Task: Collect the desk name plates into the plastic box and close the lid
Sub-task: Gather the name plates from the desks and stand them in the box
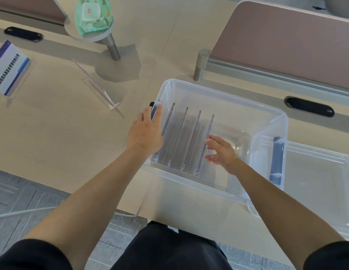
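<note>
A clear plastic box (224,90) stands on the desk in front of me. Several acrylic name plates (189,137) stand upright in a row in its left half. My left hand (146,131) rests flat on the box's left rim, over the grey latch there. My right hand (221,151) is inside the box with fingers spread, just right of the rightmost plate, holding nothing. The clear lid (315,180) lies flat on the desk to the right of the box. On the desk at left stand an empty clear name plate (95,84) and one with a blue-and-white card (11,67).
A round stand on a metal post (111,45) carries a green packet at the back. A pink partition (286,39) runs behind the box. Black cable ports (309,106) sit in the desk. The desk's front edge lies near my legs.
</note>
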Demonstrator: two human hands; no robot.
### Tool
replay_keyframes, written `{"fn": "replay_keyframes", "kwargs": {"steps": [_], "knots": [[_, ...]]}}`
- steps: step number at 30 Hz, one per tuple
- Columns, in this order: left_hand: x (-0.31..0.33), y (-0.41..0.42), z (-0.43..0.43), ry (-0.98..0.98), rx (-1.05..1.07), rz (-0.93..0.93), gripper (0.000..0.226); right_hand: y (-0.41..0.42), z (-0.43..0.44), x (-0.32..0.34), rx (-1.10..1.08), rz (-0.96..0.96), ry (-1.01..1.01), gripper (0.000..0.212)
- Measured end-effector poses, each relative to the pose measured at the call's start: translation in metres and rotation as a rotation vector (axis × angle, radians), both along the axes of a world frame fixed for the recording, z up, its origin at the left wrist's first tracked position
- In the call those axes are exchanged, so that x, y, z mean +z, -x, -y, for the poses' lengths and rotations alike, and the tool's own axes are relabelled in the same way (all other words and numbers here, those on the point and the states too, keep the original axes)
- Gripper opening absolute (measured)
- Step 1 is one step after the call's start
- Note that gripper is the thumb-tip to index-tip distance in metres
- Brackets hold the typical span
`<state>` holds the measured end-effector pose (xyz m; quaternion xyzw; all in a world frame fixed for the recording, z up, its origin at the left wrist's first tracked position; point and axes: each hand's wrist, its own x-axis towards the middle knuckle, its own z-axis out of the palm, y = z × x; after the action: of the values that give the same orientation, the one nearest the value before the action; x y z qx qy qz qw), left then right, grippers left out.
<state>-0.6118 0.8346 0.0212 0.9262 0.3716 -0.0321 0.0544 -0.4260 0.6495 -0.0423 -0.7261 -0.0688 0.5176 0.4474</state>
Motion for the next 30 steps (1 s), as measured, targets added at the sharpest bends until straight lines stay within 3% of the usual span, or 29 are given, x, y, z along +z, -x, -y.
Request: {"fn": "replay_keyframes", "kwargs": {"steps": [3, 12, 18, 22, 25, 30], "knots": [[0.001, 0.000, 0.001, -0.003, 0.000, 0.000, 0.092, 0.000, -0.002, -0.002, 0.007, 0.026, 0.004, 0.035], [0.001, -0.001, 0.001, -0.014, -0.002, -0.012, 0.091, 0.003, -0.002, 0.005, 0.020, -0.004, 0.027, 0.022], [-0.001, 0.000, -0.001, 0.028, 0.009, 0.016, 0.088, -0.002, -0.007, 0.011, 0.097, 0.030, 0.106, 0.045], [0.005, 0.002, -0.001, 0.149, 0.064, 0.133, 0.078, -0.015, -0.025, 0.040, 0.164, 0.328, 0.162, 0.055], [0.015, 0.009, -0.004, 0.234, 0.141, 0.240, 0.061, -0.013, -0.038, 0.087, 0.226, 0.560, 0.152, 0.043], [0.039, 0.044, -0.014, 0.394, 0.180, 0.342, 0.041, 0.028, -0.052, 0.148, 0.372, 0.788, 0.086, 0.024]]}}
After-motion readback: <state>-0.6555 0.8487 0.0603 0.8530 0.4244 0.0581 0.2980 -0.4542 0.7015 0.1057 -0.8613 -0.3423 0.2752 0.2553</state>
